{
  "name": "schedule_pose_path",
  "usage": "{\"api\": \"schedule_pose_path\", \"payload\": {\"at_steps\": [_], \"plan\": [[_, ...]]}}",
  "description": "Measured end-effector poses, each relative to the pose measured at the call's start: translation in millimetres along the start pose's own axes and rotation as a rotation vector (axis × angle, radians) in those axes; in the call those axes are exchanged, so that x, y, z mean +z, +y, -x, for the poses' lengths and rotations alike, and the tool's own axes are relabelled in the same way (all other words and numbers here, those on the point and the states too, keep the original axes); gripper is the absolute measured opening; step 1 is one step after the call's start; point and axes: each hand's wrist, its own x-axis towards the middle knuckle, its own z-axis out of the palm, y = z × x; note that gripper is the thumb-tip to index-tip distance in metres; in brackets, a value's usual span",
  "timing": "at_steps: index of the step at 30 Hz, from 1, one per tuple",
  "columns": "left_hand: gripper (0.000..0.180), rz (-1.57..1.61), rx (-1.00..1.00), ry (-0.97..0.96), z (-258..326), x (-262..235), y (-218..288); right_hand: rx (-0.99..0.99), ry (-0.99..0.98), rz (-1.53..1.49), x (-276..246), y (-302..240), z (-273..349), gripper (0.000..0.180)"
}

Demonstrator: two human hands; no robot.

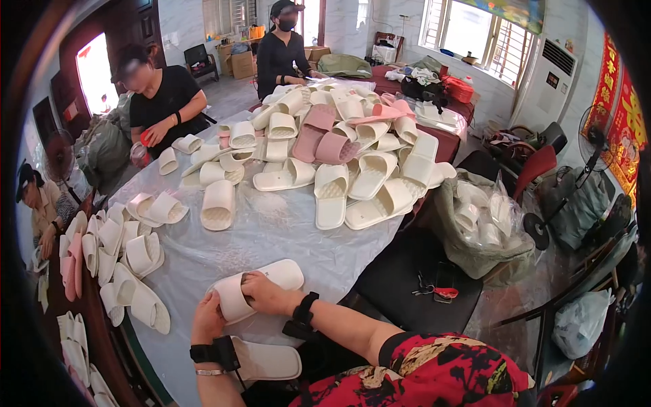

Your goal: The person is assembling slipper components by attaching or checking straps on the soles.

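A cream slipper (286, 273) lies at the near edge of the plastic-covered table, its wide strap toward the left. Around the toe end of that strap curls my left hand (209, 315), gripping the slipper. My right hand (270, 294) has its fingers tucked into the strap's opening; the fingertips are hidden there. Just below, a second cream slipper (274, 361) rests partly behind my left wrist. A large heap of cream slippers (369, 169) with a few pink slippers (317, 129) covers the far part of the table.
More slippers (139, 251) line the table's left side. A sack (481, 227) of bagged slippers stands to the right, beside a black seat (413, 281) with keys on it. Two people (166, 102) (281, 51) stand across the table; another (41, 203) sits far left.
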Motion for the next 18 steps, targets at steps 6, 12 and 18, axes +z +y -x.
{"api": "schedule_pose_path", "payload": {"at_steps": [6, 12, 18], "plan": [[0.032, 0.030, -0.004, 0.053, -4, -8, -2, -0.095, 0.089, -0.001, -2, -4, -6, 0.008], [0.028, -0.150, 0.159, 0.288, 14, -3, 13, -0.099, 0.054, 0.004, -3, -1, -6, 0.015], [0.027, -0.190, 0.555, 0.619, 36, 6, 7, 0.062, -0.285, 0.379, -39, -33, -3, 0.012]]}}
